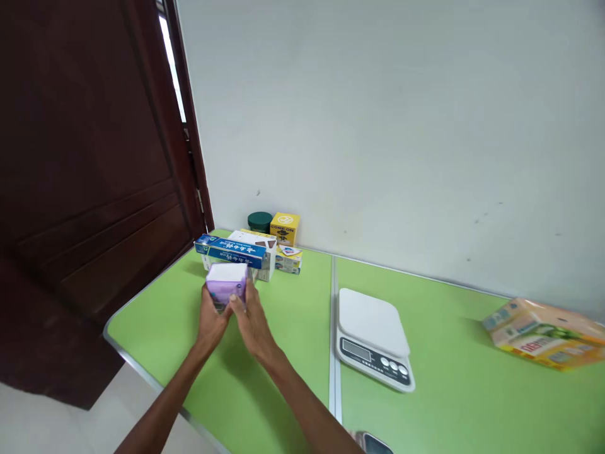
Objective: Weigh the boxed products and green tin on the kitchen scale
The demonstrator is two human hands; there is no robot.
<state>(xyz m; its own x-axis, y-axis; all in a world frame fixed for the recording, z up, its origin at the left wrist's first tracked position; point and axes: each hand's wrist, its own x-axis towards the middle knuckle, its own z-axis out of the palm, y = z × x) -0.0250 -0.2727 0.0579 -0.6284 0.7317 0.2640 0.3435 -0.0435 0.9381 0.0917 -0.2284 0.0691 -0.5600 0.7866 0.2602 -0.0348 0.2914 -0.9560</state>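
Held pack: a block-shaped purple pack with a white top, left of centre in the frame, between the two hands at their fingertips; its sides look close to equal, so no clear long axis shows.
Blue carton: a long, slim blue carton with white lettering, just beyond the pack, running left to right and dipping slightly to the right; the pack overlaps its near edge in view, and whether they touch is hard to tell.
White box: a white rectangular box, behind and partly hidden by the blue carton.
Nearer hand: neither; the left hand flanks the pack's left side, the right hand its right.
Left hand: fingers curved round the pack, pressing on its side.
Right hand: closed against the opposite side, thumb toward the near lower face; the thumbs come close together.
Scale: a flat white kitchen scale, right of centre, well apart from both hands.
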